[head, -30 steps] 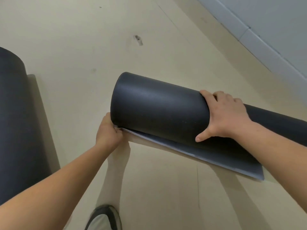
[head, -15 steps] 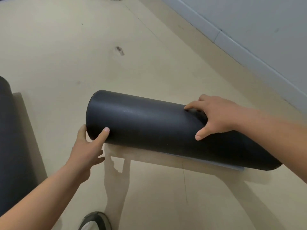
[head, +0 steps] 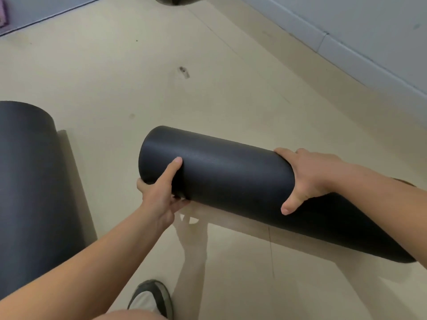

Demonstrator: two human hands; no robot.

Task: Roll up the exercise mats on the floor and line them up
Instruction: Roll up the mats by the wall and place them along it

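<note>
Holding fully rolled dark-grey foam mat [head: 231, 176] | left hand [head: 161, 195] grips end, right hand [head: 312, 176] clasps middle | next, likely: align beside dark left roll [head: 25, 181].

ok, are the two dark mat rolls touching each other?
No, a strip of bare floor separates the middle roll from the left roll.

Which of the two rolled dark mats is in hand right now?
The rolled mat in the middle: the left hand and right hand both hold it. The other roll at the far left lies untouched.
</note>
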